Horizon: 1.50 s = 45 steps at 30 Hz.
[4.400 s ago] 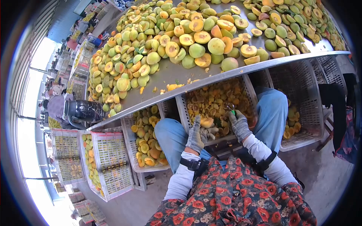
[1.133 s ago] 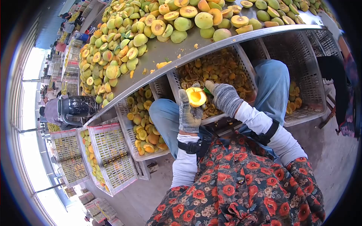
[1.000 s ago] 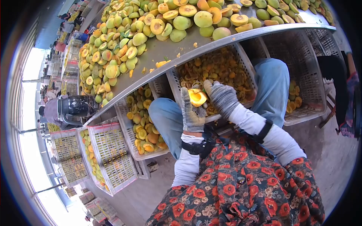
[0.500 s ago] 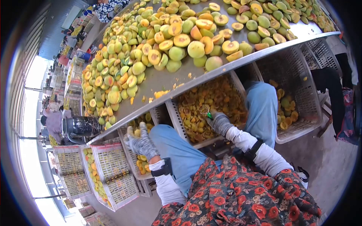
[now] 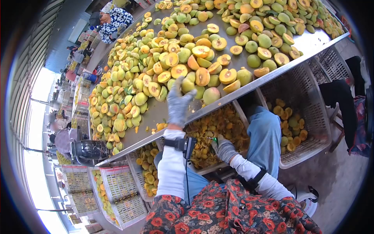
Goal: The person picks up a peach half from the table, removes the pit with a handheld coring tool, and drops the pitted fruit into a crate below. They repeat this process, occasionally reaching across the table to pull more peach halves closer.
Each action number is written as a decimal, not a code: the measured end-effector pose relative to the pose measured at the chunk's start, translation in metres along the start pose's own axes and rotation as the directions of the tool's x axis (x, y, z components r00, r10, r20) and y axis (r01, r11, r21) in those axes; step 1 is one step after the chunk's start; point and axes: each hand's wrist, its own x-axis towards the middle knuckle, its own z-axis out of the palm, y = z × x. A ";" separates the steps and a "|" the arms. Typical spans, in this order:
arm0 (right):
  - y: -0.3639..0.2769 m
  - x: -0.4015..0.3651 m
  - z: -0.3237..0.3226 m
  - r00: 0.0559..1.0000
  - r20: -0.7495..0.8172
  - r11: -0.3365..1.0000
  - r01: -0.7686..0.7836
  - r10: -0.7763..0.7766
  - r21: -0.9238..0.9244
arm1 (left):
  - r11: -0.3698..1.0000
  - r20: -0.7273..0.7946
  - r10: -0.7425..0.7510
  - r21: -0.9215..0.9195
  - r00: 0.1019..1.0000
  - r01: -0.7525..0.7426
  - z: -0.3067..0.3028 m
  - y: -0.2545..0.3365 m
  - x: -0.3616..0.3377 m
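Observation:
My left hand [image 5: 180, 103], in a grey knit glove, reaches over the metal table [image 5: 152, 113]. Its fingers and thumb are apart around a yellow-green peach [image 5: 188, 85] at the near edge of the pile; no firm grip shows. My right hand [image 5: 224, 149], gloved alike, is closed round a small green-handled tool [image 5: 215, 139] with a thin metal end. It hovers above a crate [image 5: 240, 117] of orange-brown fruit scraps [image 5: 202, 150] between my knees. Cut peach halves [image 5: 179, 71], many with pits showing, cover the table.
Left of my legs, a crate holds yellow peach halves [image 5: 148, 165]; more white crates [image 5: 120, 191] stand beyond. Another crate [image 5: 311, 144] with halves sits right of my knee. A black barrel [image 5: 91, 150] stands at the table's left end. A person [image 5: 115, 23] works across the table.
My left hand has risen from the left crate and moved forward onto the table beside the peaches. The right hand, still holding the tool, has stayed over the scraps crate. The view has shifted.

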 end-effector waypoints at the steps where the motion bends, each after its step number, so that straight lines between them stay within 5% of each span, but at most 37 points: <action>1: 0.001 -0.001 0.004 0.987 -0.122 0.991 0.110 -0.100 0.081 | 0.848 0.061 -0.040 -0.526 0.997 0.066 -0.014 0.006 -0.016; 3: 0.023 0.013 0.030 0.968 -0.197 0.905 0.219 -0.155 0.364 | 0.623 0.006 0.014 -0.782 1.000 -0.004 -0.031 0.024 -0.054; 5: 0.024 0.026 0.041 0.958 -0.242 0.796 0.267 -0.157 0.543 | 0.566 0.122 -0.018 -0.817 0.992 0.110 -0.054 -0.007 -0.083; 9: -0.081 -0.035 -0.041 0.841 -0.324 0.825 0.514 -0.433 0.234 | 0.353 0.024 -0.407 -0.918 0.913 0.182 -0.043 -0.014 -0.124; 11: -0.099 -0.047 -0.048 0.707 -0.299 0.753 0.655 -0.641 -0.064 | 0.423 -0.028 -0.401 -0.893 0.916 0.157 -0.030 -0.010 -0.130; 12: -0.103 -0.052 -0.049 0.757 -0.214 0.786 0.592 -0.618 -0.178 | 0.495 -0.088 -0.383 -0.860 0.919 0.124 -0.022 -0.010 -0.133; 15: -0.100 -0.052 -0.042 0.762 -0.229 0.795 0.567 -0.606 -0.217 | 0.593 -0.192 -0.418 -0.798 0.888 0.106 -0.005 -0.015 -0.141; 17: -0.098 -0.054 -0.039 0.757 -0.244 0.795 0.565 -0.606 -0.222 | 0.542 -0.162 -0.442 -0.832 0.882 0.118 -0.004 -0.016 -0.146; 19: -0.098 -0.057 -0.036 0.751 -0.318 0.814 0.557 -0.578 -0.164 | 0.468 -0.095 -0.359 -0.879 0.928 0.091 -0.007 -0.018 -0.152; 20: -0.098 -0.057 -0.037 0.754 -0.382 0.816 0.578 -0.534 0.000 | 0.207 0.006 -0.355 -0.975 0.935 0.085 -0.010 -0.017 -0.155; 23: -0.093 -0.056 -0.040 0.831 -0.341 0.881 0.472 -0.439 0.015 | 0.310 -0.008 -0.227 -0.949 0.974 0.065 -0.017 -0.015 -0.156; 25: -0.087 -0.049 -0.035 0.870 -0.313 0.890 0.437 -0.381 0.131 | 0.253 0.011 -0.211 -0.965 0.977 0.065 -0.021 -0.014 -0.158; 27: -0.083 -0.050 -0.037 0.757 -0.359 0.807 0.590 -0.546 0.016 | 0.294 0.028 -0.085 -0.954 0.996 0.052 -0.021 -0.011 -0.163; 29: -0.082 -0.055 -0.043 0.818 -0.254 0.853 0.519 -0.516 -0.063 | 0.254 0.077 -0.119 -0.961 0.990 0.105 -0.021 -0.015 -0.170; 31: -0.073 -0.054 -0.042 0.722 -0.227 0.757 0.633 -0.653 -0.162 | 0.166 0.150 -0.064 -0.973 0.987 0.159 -0.024 -0.016 -0.175; 32: -0.070 -0.056 -0.042 0.718 -0.211 0.747 0.613 -0.663 -0.259 | 0.305 0.151 -0.194 -0.930 0.969 0.206 -0.025 -0.016 -0.178; 36: -0.082 -0.072 -0.053 0.894 0.000 0.888 0.445 -0.448 -0.119 | 0.321 0.026 -0.308 -0.938 0.951 0.129 -0.013 -0.031 -0.184; 39: -0.086 -0.086 -0.044 0.906 0.014 0.899 0.422 -0.423 -0.121 | 0.168 0.039 -0.303 -0.981 0.952 0.093 -0.008 -0.026 -0.188; 45: -0.077 -0.083 -0.026 0.876 -0.023 0.856 0.466 -0.482 -0.224 | 0.332 -0.107 -0.467 -0.941 0.878 0.062 0.000 -0.030 -0.189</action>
